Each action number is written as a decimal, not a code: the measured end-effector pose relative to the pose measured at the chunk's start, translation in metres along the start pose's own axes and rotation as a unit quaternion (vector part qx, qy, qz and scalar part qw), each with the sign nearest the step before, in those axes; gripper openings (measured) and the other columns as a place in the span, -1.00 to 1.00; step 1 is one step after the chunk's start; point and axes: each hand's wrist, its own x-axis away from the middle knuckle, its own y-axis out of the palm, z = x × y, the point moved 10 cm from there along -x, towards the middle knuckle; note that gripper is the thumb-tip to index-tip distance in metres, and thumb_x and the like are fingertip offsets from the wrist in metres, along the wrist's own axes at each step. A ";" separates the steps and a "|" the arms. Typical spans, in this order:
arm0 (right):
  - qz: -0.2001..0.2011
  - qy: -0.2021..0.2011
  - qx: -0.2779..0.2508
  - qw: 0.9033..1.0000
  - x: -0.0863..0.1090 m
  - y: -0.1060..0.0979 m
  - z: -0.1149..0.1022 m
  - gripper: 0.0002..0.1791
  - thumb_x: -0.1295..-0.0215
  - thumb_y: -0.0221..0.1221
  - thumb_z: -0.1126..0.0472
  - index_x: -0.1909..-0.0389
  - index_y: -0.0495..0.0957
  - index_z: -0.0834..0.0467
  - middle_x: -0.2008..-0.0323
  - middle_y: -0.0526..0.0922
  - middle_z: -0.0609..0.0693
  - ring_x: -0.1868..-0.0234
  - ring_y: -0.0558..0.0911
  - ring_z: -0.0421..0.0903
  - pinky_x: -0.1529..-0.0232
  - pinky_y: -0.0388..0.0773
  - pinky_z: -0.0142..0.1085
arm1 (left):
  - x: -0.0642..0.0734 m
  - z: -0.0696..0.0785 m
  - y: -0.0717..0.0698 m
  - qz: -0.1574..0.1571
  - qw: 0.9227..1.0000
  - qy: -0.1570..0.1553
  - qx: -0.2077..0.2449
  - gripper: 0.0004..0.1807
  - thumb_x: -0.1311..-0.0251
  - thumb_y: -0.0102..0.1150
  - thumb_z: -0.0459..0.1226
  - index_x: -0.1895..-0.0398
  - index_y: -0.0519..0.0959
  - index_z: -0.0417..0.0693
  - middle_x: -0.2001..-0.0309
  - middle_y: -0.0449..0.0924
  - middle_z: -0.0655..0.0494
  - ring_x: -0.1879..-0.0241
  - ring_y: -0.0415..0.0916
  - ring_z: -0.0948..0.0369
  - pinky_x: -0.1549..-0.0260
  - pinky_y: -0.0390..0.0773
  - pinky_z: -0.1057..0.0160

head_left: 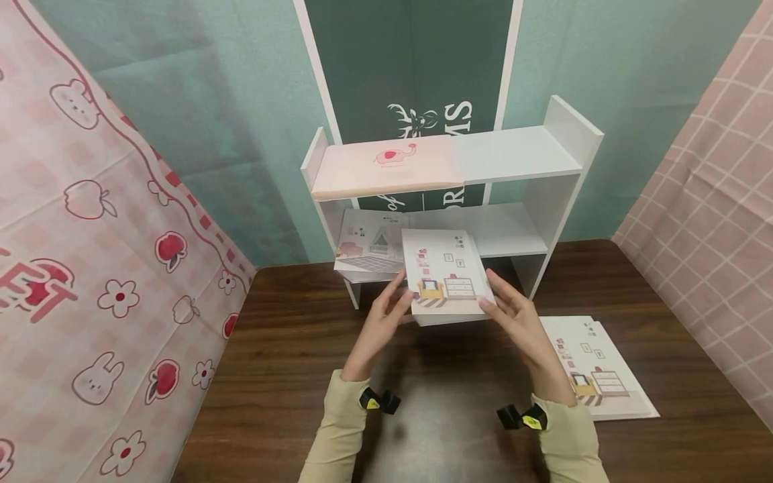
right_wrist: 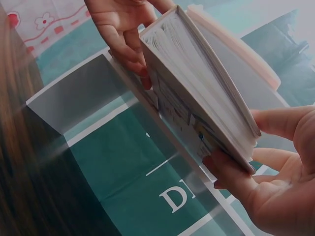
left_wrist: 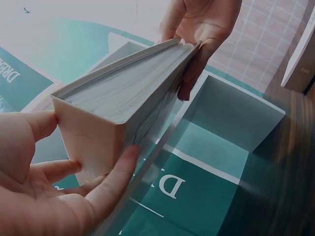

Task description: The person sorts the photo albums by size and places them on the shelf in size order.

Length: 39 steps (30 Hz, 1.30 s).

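Note:
Both hands hold a thick white photo album, its cover printed with a yellow armchair and a dresser, at the front of the white shelf unit's lower shelf. My left hand grips the album's wide spine side, thumb on one cover and fingers round the spine, as the left wrist view shows. My right hand pinches the opposite side, where the page edges show between the covers. Left of it, another album with a grey and pink cover lies on the lower shelf, partly overlapped by the held one.
A pink album with an elephant lies on the top shelf, at its left. On the brown wooden table, to the right, lies another white album with the armchair print. A patterned pink cloth hangs at left.

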 end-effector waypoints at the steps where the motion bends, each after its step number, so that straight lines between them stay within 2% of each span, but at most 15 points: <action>1: -0.004 0.003 -0.002 1.000 0.000 0.001 0.001 -0.31 -0.31 0.09 0.27 -0.40 0.04 0.23 -0.40 0.06 0.23 -0.12 0.42 -0.39 -0.01 0.38 -0.62 | 0.000 0.000 0.000 0.000 1.000 0.001 0.000 -0.42 -0.38 -0.12 -0.30 -0.42 0.04 -0.12 -0.18 0.33 -0.32 -0.05 0.43 0.00 0.07 0.55 0.05; 8: -0.032 0.005 -0.028 0.999 -0.002 0.006 0.003 -0.12 -0.14 0.23 0.39 -0.43 -0.01 0.14 -0.43 -0.03 0.16 -0.21 0.34 -0.30 0.02 0.45 -0.56 | -0.002 0.001 0.002 -0.003 1.000 0.012 0.003 -0.42 -0.39 -0.14 -0.31 -0.42 0.02 -0.16 -0.24 0.27 -0.32 -0.08 0.42 -0.01 0.05 0.54 0.05; 15: -0.057 -0.017 -0.019 0.998 0.000 0.011 0.002 -0.06 -0.05 0.26 0.48 -0.43 0.00 0.16 -0.45 -0.13 0.18 -0.25 0.26 -0.32 0.01 0.44 -0.57 | 0.002 0.004 0.006 -0.031 0.999 0.025 -0.036 -0.32 -0.36 -0.08 -0.30 -0.45 -0.11 -0.13 -0.27 0.23 -0.28 -0.18 0.34 -0.06 -0.06 0.47 0.04; 20: -0.057 -0.022 -0.002 0.998 0.000 0.011 0.003 -0.07 -0.02 0.28 0.48 -0.41 0.05 0.16 -0.45 -0.20 0.20 -0.40 0.06 0.01 0.00 0.41 -0.60 | 0.002 0.002 0.010 -0.039 0.997 0.045 -0.057 -0.08 -0.18 0.17 -0.31 -0.47 -0.19 0.00 -0.29 0.24 -0.19 -0.19 0.33 -0.03 -0.10 0.41 0.00; 23: -0.053 -0.019 0.027 0.998 -0.001 0.010 0.005 -0.09 -0.02 0.30 0.44 -0.40 0.09 0.12 -0.45 -0.22 0.21 -0.40 -0.01 0.20 0.02 0.39 -0.64 | -0.001 -0.005 0.011 -0.033 0.993 0.065 -0.092 0.09 -0.04 0.33 -0.29 -0.47 -0.24 0.14 -0.27 0.28 -0.14 -0.16 0.38 0.02 -0.10 0.44 0.10; 26: -0.050 -0.021 0.058 0.997 -0.002 0.009 0.006 -0.12 -0.03 0.31 0.40 -0.39 0.13 0.10 -0.45 -0.21 0.21 -0.39 -0.01 0.27 0.02 0.36 -0.67 | -0.004 -0.012 0.010 -0.018 0.988 0.084 -0.132 0.16 0.05 0.39 -0.29 -0.47 -0.25 0.25 -0.23 0.34 -0.10 -0.12 0.42 0.06 -0.05 0.48 0.22; 29: -0.048 -0.029 0.089 0.995 -0.002 0.008 0.004 -0.14 -0.04 0.31 0.38 -0.38 0.15 0.10 -0.44 -0.18 0.23 -0.38 0.00 0.30 0.03 0.34 -0.68 | -0.005 -0.014 0.008 0.001 0.980 0.108 -0.170 0.18 0.09 0.42 -0.29 -0.47 -0.23 0.27 -0.21 0.37 -0.07 -0.13 0.42 0.07 -0.04 0.49 0.21; 32: -0.044 -0.037 0.117 0.991 -0.003 0.008 0.003 -0.16 -0.04 0.31 0.36 -0.37 0.17 0.09 -0.44 -0.17 0.25 -0.36 0.06 0.32 0.06 0.35 -0.69 | -0.005 -0.011 0.007 0.017 0.968 0.131 -0.212 0.17 0.10 0.42 -0.27 -0.47 -0.21 0.22 -0.29 0.29 0.01 -0.19 0.37 0.12 -0.07 0.47 0.20; 35: -0.039 -0.046 0.136 0.989 -0.003 0.008 0.002 -0.17 -0.05 0.31 0.34 -0.37 0.20 0.07 -0.44 -0.16 0.23 -0.32 0.13 0.35 0.09 0.37 -0.68 | -0.003 -0.006 0.006 0.038 0.950 0.156 -0.266 0.13 0.10 0.40 -0.22 -0.47 -0.16 0.14 -0.34 0.21 0.07 -0.21 0.32 0.17 -0.07 0.47 0.23; 39: -0.031 -0.061 0.151 0.986 -0.003 0.008 0.000 -0.21 -0.06 0.30 0.33 -0.35 0.22 0.08 -0.45 -0.12 0.17 -0.28 0.22 0.35 0.12 0.41 -0.66 | 0.004 0.005 0.006 0.075 0.921 0.195 -0.328 0.04 0.10 0.40 -0.19 -0.45 0.00 0.05 -0.27 0.28 0.00 -0.13 0.36 0.12 0.02 0.52 0.20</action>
